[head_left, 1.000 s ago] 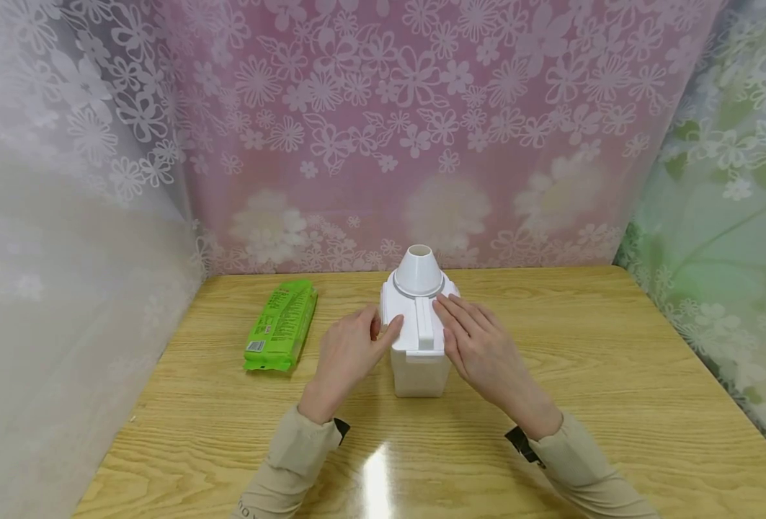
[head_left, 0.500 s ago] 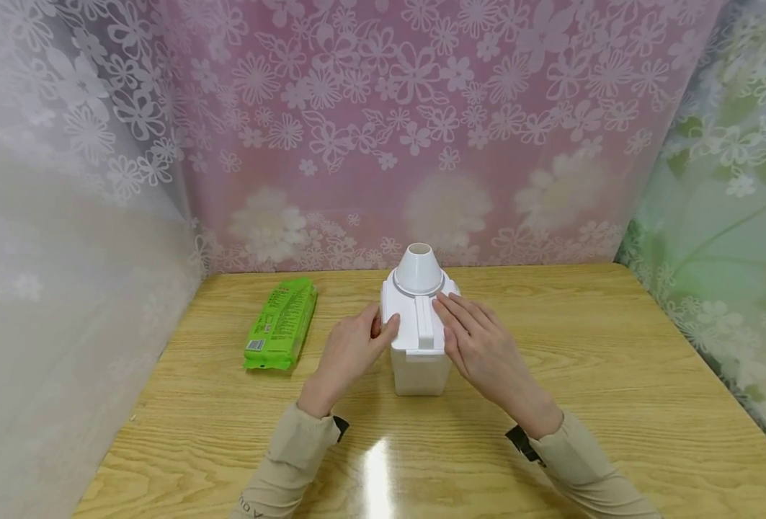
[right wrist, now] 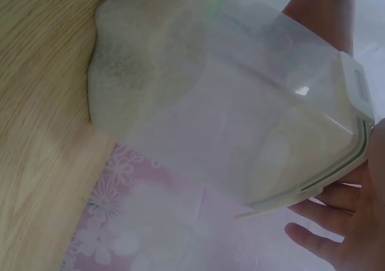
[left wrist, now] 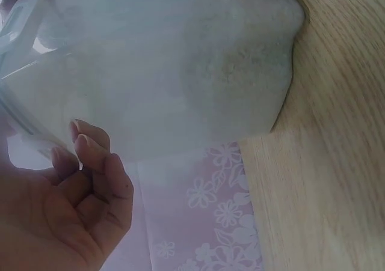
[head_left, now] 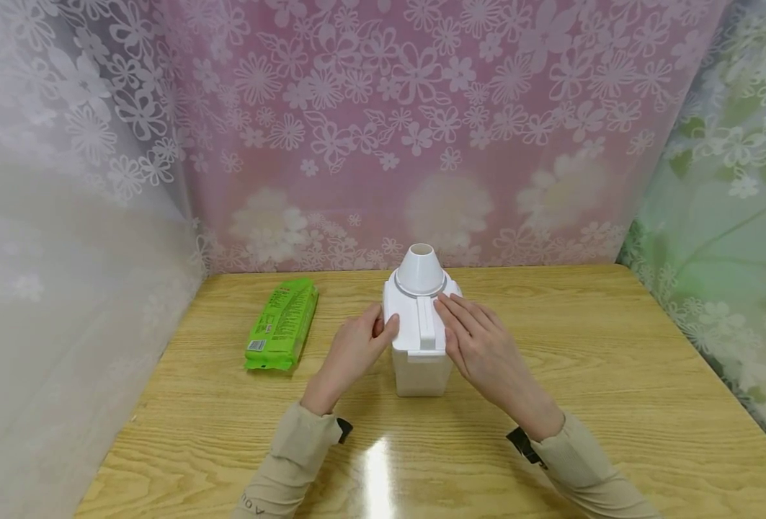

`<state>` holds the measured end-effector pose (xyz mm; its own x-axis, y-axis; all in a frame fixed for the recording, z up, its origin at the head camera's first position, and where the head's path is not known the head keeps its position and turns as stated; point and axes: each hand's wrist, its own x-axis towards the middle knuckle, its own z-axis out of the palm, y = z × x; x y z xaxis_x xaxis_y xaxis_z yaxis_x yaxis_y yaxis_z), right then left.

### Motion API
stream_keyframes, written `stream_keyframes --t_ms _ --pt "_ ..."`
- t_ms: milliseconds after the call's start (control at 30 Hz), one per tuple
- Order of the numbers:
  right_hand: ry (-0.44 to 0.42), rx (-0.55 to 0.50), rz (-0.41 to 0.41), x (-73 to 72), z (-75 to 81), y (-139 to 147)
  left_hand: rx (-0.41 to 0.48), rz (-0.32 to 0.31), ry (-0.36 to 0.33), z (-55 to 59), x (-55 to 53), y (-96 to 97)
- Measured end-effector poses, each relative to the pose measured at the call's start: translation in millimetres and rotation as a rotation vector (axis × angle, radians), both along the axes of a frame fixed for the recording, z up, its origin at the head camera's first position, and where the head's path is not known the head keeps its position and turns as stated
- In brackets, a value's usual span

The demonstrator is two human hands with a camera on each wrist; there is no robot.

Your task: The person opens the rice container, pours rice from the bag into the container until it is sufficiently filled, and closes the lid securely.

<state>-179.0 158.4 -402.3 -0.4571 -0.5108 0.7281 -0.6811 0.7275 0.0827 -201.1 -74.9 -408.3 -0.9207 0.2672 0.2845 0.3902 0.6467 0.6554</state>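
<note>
A translucent storage container stands upright on the table, a white lid on top. The lid carries a white cone at its far end and a raised bar along its middle. Pale, grainy contents show at the container's base in the right wrist view. My left hand grips the lid's left edge, thumb on top and curled fingers at the side. With fairly straight fingers, my right hand rests on the lid's right edge; its thumb is at the near right side.
A bright green printed packet lies on the wood-grain table, left of the container. Flowered curtains hang behind the table and along both sides. A light reflection shines on the table front.
</note>
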Motion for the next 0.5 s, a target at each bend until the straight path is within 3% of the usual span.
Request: stream_keyframes --t_ms 500 --pt "-0.019 -0.010 -0.004 0.3 0.1 -1.1 0.050 -0.015 -0.036 0.1 1.1 3.6"
